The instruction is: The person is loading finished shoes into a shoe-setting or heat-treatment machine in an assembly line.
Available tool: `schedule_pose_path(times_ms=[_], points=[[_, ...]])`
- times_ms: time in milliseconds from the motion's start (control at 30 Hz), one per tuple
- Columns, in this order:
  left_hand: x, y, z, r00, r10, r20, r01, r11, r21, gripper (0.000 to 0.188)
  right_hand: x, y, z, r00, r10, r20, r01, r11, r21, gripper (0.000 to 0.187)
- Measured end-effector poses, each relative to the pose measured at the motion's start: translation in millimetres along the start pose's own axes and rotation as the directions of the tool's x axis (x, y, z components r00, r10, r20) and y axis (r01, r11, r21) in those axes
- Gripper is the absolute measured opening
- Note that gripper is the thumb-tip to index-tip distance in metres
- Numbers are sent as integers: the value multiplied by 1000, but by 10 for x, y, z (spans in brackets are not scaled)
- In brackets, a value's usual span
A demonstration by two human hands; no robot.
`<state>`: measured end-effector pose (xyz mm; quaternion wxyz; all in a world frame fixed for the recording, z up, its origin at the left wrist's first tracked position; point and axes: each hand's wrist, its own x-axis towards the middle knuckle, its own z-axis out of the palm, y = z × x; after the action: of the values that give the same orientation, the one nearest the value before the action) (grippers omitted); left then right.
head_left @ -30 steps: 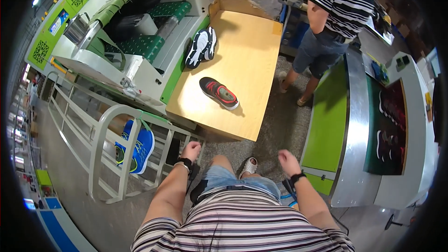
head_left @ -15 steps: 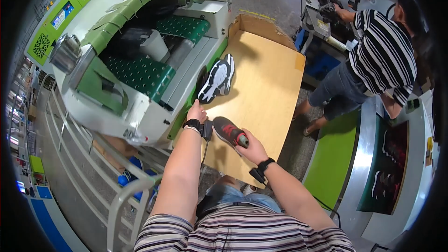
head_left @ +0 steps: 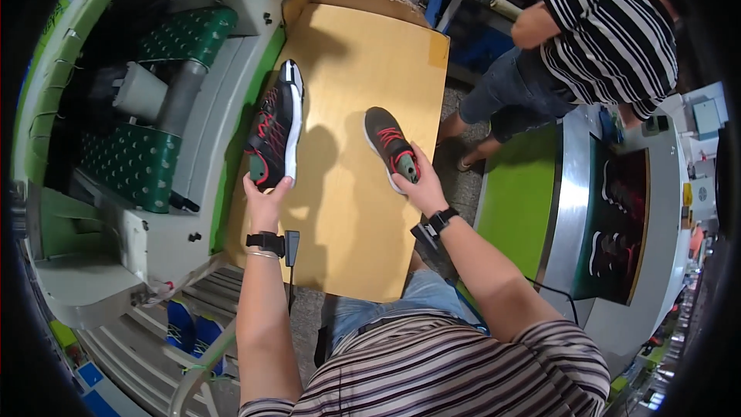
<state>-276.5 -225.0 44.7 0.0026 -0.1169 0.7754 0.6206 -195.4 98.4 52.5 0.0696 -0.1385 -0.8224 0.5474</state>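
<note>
My left hand is closed on the heel end of a black sneaker with red trim. That sneaker is tipped on its side beside the green machine edge, its white sole facing right. My right hand grips a dark grey sneaker with red laces by its heel, toe pointing away from me. A grey-green form fills the opening of each sneaker. Both are over a light-brown board, and I cannot tell whether the right sneaker touches it. Part of each heel is hidden by my fingers.
On the left stands a white machine with a perforated green belt. Blue shoes sit on a metal rack below it. To the right, more sneakers lie in a machine beside a green surface. A co-worker stands at the far right.
The left sneaker was sole up with my left hand at its end; now its upper shows and my hand grips it. The right sneaker has moved away from the left one. My view has shifted.
</note>
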Motion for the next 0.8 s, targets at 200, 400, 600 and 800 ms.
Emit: schedule_pose_path(times_ms=[200,400,600,800], points=[[-448,300,818,990,142,24,-143,990,20,78,66,136,-182,968,61,243,-69,997,25,93],[-652,542,1247,963,252,100,-268,832,486,45,147,161,-253,935,-65,350,87,995,-46,102],[-651,637,1432,924,378,57,-278,561,779,74,163,238,-298,925,-87,369,143,982,-126,103],[-146,202,945,984,127,-122,-98,971,219,83,144,143,-179,927,-89,366,95,995,2,95]])
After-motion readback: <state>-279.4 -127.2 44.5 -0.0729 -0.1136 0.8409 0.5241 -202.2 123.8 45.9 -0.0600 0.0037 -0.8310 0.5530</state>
